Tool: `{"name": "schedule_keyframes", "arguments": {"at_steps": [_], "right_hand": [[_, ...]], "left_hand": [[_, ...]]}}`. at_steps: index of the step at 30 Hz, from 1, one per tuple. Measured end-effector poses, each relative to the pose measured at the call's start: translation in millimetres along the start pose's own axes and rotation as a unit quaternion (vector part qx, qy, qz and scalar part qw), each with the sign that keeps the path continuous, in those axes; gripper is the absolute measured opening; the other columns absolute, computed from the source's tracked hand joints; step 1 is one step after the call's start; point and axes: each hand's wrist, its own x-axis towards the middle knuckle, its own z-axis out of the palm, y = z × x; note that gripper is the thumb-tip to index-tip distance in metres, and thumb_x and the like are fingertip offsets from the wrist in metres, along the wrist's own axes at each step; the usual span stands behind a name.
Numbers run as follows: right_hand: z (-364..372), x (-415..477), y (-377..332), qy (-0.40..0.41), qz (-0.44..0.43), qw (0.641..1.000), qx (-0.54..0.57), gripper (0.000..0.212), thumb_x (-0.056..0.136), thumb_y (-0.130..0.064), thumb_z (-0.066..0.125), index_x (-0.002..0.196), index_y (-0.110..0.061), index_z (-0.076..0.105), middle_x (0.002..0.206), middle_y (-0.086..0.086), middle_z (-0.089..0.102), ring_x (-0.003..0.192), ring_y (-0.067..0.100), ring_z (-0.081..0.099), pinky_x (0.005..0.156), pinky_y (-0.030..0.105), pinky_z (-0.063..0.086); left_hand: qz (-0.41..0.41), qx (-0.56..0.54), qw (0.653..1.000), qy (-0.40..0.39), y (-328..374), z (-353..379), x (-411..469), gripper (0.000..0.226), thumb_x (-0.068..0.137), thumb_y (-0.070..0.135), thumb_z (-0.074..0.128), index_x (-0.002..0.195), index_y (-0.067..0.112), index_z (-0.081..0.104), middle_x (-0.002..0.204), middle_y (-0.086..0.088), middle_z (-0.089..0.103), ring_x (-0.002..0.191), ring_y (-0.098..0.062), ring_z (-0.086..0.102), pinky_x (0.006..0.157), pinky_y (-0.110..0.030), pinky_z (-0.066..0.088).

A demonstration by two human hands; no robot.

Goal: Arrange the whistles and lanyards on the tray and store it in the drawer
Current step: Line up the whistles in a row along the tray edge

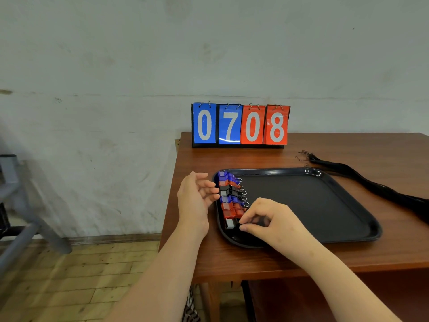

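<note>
A black tray lies on the brown wooden desk. Along its left side stands a tidy column of several whistles, blue, red and black, each with a metal ring. My right hand is at the near end of the column, fingers pinched on a black whistle with a grey mouthpiece. My left hand hovers by the tray's left rim, fingers apart, holding nothing. A bundle of black lanyards lies on the desk to the right of the tray.
A flip scoreboard reading 0708 stands at the desk's back edge against the wall. The desk's left edge runs close beside the tray. A grey metal frame stands at the far left over the wooden floor.
</note>
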Motion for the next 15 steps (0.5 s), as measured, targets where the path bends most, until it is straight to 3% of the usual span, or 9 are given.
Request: {"name": "schedule_keyframes", "arguments": {"at_steps": [15], "right_hand": [[4.7,-0.9,-2.7,0.025,0.002,1.000,0.004,0.009,0.080,-0.024,0.080,0.086,-0.029,0.074,0.084,-0.012,0.064,0.081,-0.002,0.057,0.066,0.010,0.042]], "left_hand": [[0.006,0.003,1.000,0.000,-1.1,-0.2,0.2,0.032,0.104,0.028,0.042,0.102,0.005,0.064,0.064,-0.003,0.063,0.060,-0.016,0.062,0.057,-0.029,0.053]]}}
